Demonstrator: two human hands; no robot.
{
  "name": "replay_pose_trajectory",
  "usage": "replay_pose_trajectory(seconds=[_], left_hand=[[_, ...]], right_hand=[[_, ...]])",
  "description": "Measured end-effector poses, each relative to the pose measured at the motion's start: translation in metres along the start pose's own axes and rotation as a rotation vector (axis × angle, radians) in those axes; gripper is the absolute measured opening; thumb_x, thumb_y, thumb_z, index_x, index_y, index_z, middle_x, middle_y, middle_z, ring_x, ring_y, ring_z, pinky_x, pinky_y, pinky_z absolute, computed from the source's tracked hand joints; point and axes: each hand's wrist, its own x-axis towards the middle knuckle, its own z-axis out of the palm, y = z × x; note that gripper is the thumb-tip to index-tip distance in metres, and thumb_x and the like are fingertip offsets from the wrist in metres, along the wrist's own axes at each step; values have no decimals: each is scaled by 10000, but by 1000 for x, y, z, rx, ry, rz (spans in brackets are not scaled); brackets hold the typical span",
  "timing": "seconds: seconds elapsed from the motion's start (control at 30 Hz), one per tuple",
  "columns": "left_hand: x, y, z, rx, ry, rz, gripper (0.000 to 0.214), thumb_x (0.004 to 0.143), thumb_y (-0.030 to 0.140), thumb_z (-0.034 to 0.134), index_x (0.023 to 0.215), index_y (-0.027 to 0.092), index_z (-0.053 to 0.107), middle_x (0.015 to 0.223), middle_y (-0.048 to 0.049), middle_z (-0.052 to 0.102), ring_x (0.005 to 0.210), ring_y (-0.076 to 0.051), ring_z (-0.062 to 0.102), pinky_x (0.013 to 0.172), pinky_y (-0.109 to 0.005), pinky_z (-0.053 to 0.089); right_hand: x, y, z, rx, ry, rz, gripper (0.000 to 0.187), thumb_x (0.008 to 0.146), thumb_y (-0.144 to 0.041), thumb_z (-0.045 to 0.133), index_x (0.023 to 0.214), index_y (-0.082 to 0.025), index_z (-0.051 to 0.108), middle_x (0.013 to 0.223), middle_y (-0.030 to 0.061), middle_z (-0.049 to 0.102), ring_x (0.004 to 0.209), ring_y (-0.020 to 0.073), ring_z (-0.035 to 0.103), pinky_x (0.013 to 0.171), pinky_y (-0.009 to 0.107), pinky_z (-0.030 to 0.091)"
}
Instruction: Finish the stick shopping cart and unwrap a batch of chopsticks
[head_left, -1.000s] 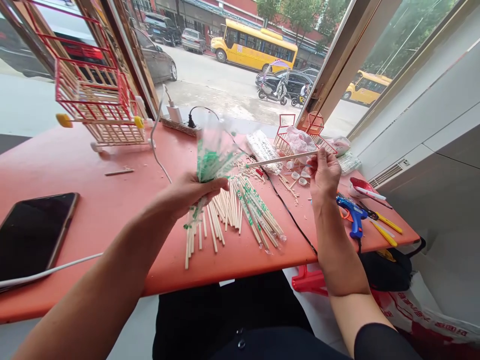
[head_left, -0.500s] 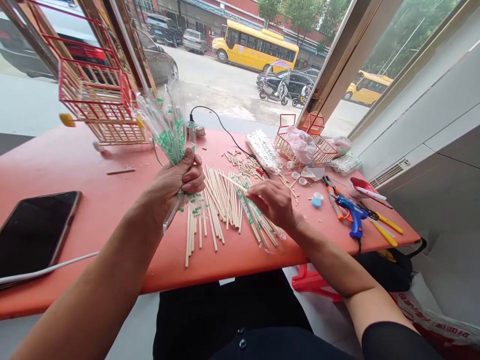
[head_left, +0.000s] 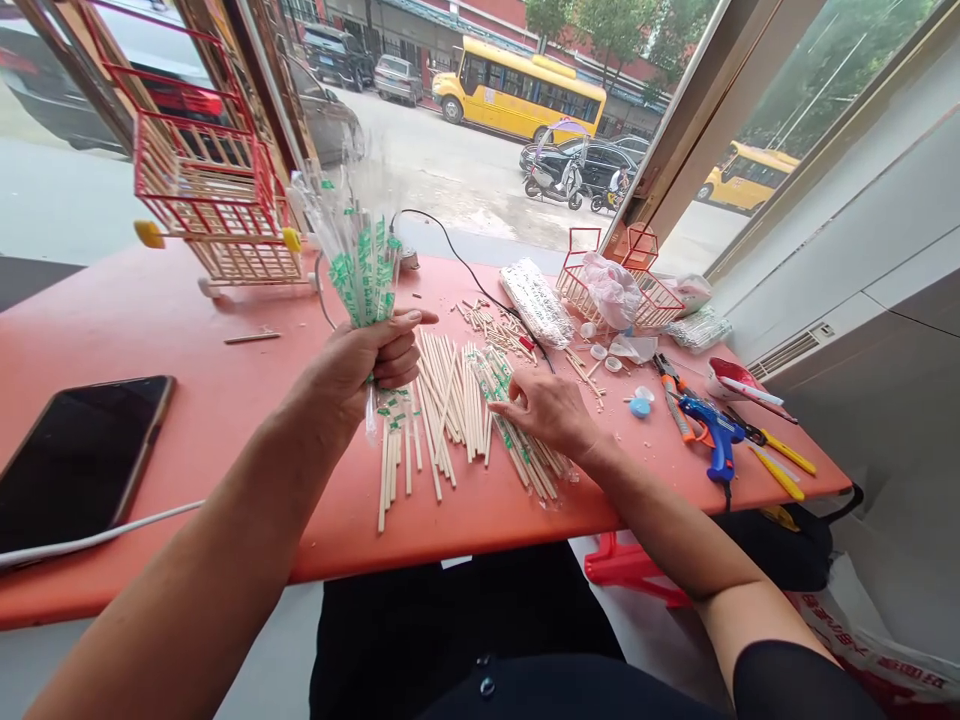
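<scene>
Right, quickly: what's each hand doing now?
Left hand: closed, holding clear plastic wrappers with green print.
Right hand: curled over pale wooden sticks in green-printed plastic; grip cannot be told.

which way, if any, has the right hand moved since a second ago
Yes, the right hand has moved left, away from the blue glue gun, to over the wrapped sticks.

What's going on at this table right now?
A person's left hand grips a bunch of clear, green-printed wrappers. Their right hand is over some wrapped sticks; whether it grips any is unclear. Bare sticks lie spread on the table between the hands, and a blue glue gun lies farther right.
</scene>
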Motion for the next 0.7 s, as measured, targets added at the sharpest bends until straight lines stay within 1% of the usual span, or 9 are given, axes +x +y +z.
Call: replay_pose_trajectory(seconds=[0.07,0.13,0.2,0.33,0.43,0.53,0.6,0.7], left_hand=[[2,-2,0,4,0,2,135,915,227,785,977,114,746,491,134,233,401,-48,176,375,-184,168],[3,-6,-1,14,-8,5,150,926,237,781,982,103,743,497,141,233,403,-46,157,372,-176,162],[4,-9,-1,28,-21,7,173,930,245,781,1001,92,744,502,144,241,404,-44,155,371,-171,166],[5,-16,-1,61,-19,4,204,926,255,781,1021,78,752,505,140,255,406,-42,169,374,-169,164],[6,-18,0,76,-14,3,220,913,267,789,1016,76,755,505,142,249,403,-42,161,372,-172,155],[6,-18,-1,80,-13,4,220,920,263,779,1034,76,752,521,139,251,413,-43,172,379,-170,164],[6,-18,-1,79,-13,4,213,935,259,763,1040,75,748,528,137,251,420,-46,178,383,-171,169],[6,-19,-1,84,-12,0,197,956,257,739,1033,76,746,531,131,255,425,-49,182,384,-175,176]], right_hand=[[-1,-6,-3,-62,-55,13,272,1047,-475,705,1019,-204,716,1024,85,785,926,230,678,713,318,332],[-2,-12,-6,-111,-92,30,222,1090,-398,621,1049,-204,722,1085,92,798,1007,246,703,739,324,361],[-3,-18,-8,-140,-117,60,225,1104,-371,574,1076,-206,725,1122,96,805,1052,257,717,762,329,390],[-5,-25,-12,-168,-156,79,275,1100,-425,574,1143,-202,729,1203,120,805,1099,282,731,797,337,439],[-4,-27,-12,-187,-173,95,256,1094,-339,537,1161,-193,736,1199,132,806,1101,296,734,791,347,450],[-3,-25,-12,-175,-170,123,246,1077,-268,514,1132,-204,745,1185,117,805,1082,283,727,772,342,441],[-2,-22,-12,-154,-158,125,259,1098,-287,499,1113,-209,746,1187,109,803,1078,265,719,776,333,434],[-5,-20,-13,-126,-152,97,305,1111,-445,549,1072,-211,741,1156,106,803,1065,259,711,773,327,416]])
